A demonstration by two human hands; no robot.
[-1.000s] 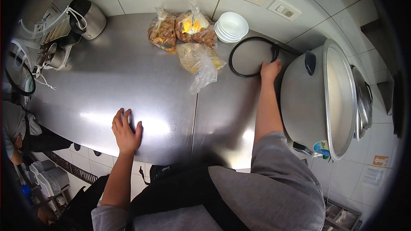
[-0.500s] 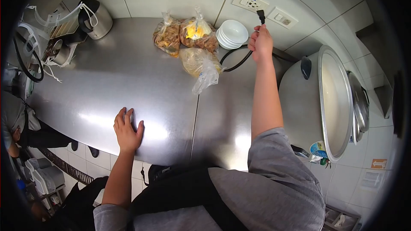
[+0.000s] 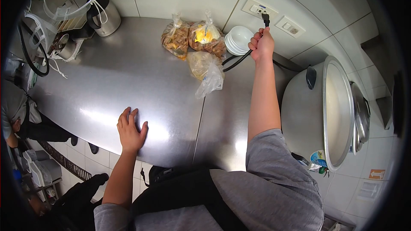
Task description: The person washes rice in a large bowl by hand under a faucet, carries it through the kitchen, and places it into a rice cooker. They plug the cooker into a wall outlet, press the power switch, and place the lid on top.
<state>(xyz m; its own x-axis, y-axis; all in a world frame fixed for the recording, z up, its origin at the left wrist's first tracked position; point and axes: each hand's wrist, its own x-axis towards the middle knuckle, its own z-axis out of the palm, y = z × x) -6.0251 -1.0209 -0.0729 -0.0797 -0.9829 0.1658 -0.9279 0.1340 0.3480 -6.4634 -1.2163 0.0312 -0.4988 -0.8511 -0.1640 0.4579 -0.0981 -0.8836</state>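
My right hand [image 3: 262,45] is stretched out to the tiled wall, its fingers closed around a black power plug [image 3: 266,20]. The plug's tip points upward and overlaps the lower edge of a wall socket [image 3: 260,8] in this view. From my fist the black cord [image 3: 236,63] loops down behind the bowls and bags. My left hand [image 3: 130,131] rests on the steel counter [image 3: 102,83] near its front edge, fingers spread, holding nothing.
Beside my right arm stands a big metal pot [image 3: 302,102] with pale contents. Stacked white bowls [image 3: 239,39] and knotted food bags [image 3: 205,38] sit by the wall. A steel kettle [image 3: 105,17] is at the back left. Another person [image 3: 17,107] stands at far left.
The plug in my right hand has come slightly closer to the wall socket. My left hand stays on the counter, while the whole view has shifted a little.
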